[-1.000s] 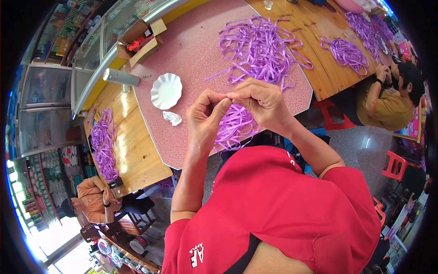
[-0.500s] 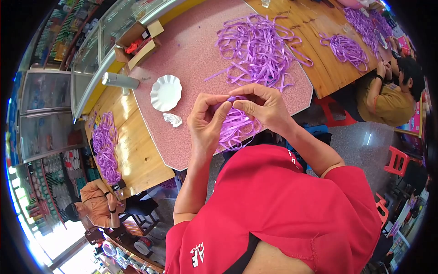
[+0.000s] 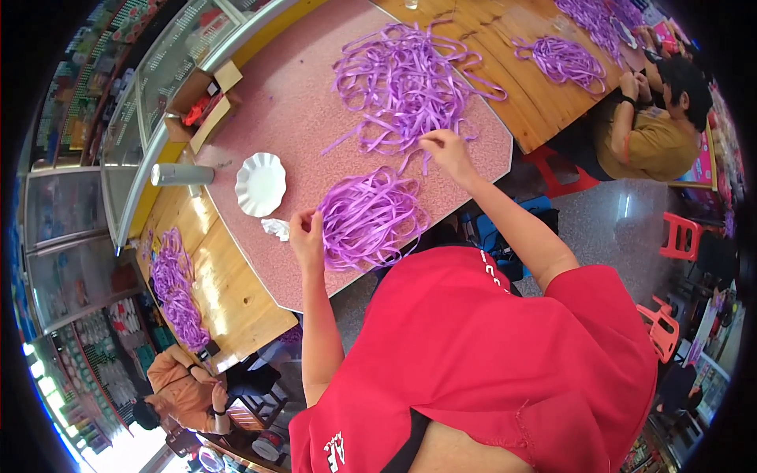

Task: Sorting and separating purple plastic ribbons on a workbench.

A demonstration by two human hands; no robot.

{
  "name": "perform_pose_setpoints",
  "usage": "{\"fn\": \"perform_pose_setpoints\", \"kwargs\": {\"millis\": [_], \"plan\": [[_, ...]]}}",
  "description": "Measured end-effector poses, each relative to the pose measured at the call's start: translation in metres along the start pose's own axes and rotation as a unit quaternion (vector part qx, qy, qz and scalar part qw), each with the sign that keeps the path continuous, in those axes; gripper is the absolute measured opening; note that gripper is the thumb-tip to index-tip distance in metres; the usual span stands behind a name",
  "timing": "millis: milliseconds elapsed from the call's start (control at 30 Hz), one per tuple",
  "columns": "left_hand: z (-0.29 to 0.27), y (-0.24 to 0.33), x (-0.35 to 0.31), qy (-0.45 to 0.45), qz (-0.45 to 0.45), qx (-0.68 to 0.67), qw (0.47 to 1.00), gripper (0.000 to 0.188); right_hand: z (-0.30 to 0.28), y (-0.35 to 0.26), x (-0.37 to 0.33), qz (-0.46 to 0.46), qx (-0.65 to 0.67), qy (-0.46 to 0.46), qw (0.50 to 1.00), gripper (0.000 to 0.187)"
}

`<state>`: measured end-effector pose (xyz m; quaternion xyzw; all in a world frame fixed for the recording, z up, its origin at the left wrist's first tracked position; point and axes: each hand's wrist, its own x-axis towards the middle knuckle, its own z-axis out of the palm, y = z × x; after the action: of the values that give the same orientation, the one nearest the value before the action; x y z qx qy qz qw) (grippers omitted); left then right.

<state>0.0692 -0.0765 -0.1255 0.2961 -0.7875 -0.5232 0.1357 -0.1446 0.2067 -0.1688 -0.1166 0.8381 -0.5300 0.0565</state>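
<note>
Two heaps of glossy purple ribbon lie on the pink speckled table [image 3: 276,94]. My left hand [image 3: 306,235] is at the left edge of the near ribbon heap [image 3: 371,221], thumb and forefinger pinched together on the ribbon's edge. Farther off to the right, my right hand [image 3: 448,154] is closed in a pinch at the near edge of the far ribbon heap [image 3: 410,79]. A strand of purple ribbon shows beside its fingertips, and a loose end hangs down between the heaps.
Left of the near heap are a white fluted plate [image 3: 261,184], crumpled white tissue [image 3: 276,229] and a grey cylinder [image 3: 183,174]. An open cardboard box [image 3: 206,106] stands behind. More ribbon [image 3: 177,292] lies on the left wooden table. Two people [image 3: 654,126] sit at either side.
My hands, together over the near heap before, have moved apart: the left down and leftward, the right toward the far heap. The near heap now shows fully. The view has shifted slightly.
</note>
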Motion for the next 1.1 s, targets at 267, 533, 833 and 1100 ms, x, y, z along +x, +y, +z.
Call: {"fn": "perform_pose_setpoints", "kwargs": {"millis": [267,533,833,1100], "plan": [[0.014,-0.051,-0.011,0.012,0.031,0.146,0.989,0.044,-0.041,0.072,0.01,0.124,-0.236,0.033,0.963,0.034],[0.064,0.024,-0.021,-0.045,0.147,0.16,0.975,0.036,-0.048,0.094,0.032,0.063,-0.171,-0.022,0.983,0.022],[0.096,0.039,-0.042,-0.177,0.157,0.106,0.966,0.036,-0.062,0.078,0.044,-0.214,-0.312,-0.137,0.915,0.012],[0.109,0.09,-0.038,-0.209,0.08,0.012,0.975,0.026,-0.069,-0.003,0.043,-0.368,-0.135,-0.153,0.907,0.013]]}}
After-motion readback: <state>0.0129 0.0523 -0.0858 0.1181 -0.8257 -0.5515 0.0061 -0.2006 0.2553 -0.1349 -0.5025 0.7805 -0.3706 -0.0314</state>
